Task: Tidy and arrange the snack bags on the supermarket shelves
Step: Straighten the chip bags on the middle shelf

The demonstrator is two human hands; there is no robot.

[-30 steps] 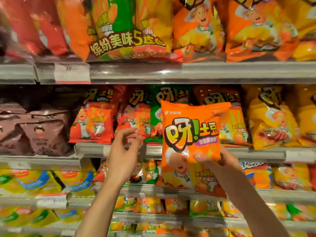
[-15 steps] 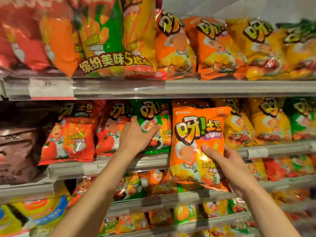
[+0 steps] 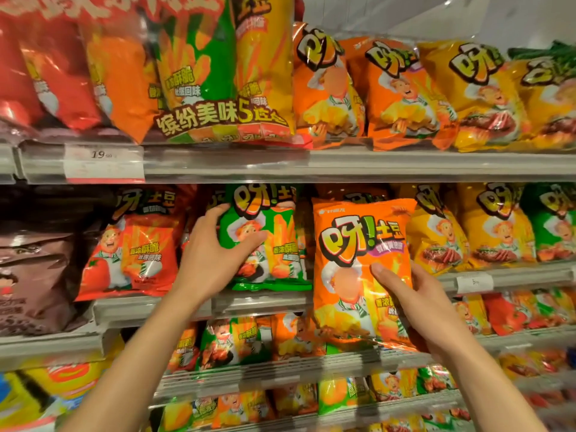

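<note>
1. Since 0.5 s ago, the green bag (image 3: 265,241) is gripped by the left hand (image 3: 215,257), fingers curled round its left edge.
2. An orange bag (image 3: 358,269) is held off the middle shelf (image 3: 514,275) by the right hand (image 3: 414,304), thumb pinching its front.
3. Judged step: opening a slot; next, the orange bag is slid in upright.

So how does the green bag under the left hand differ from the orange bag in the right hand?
The green bag stands on the middle shelf among its neighbours; the orange bag is held out in front of the shelf, off it. The left hand takes the green bag by its left edge; the right hand supports the orange bag at its lower right. Both bear the same logo and cartoon chef.
</note>
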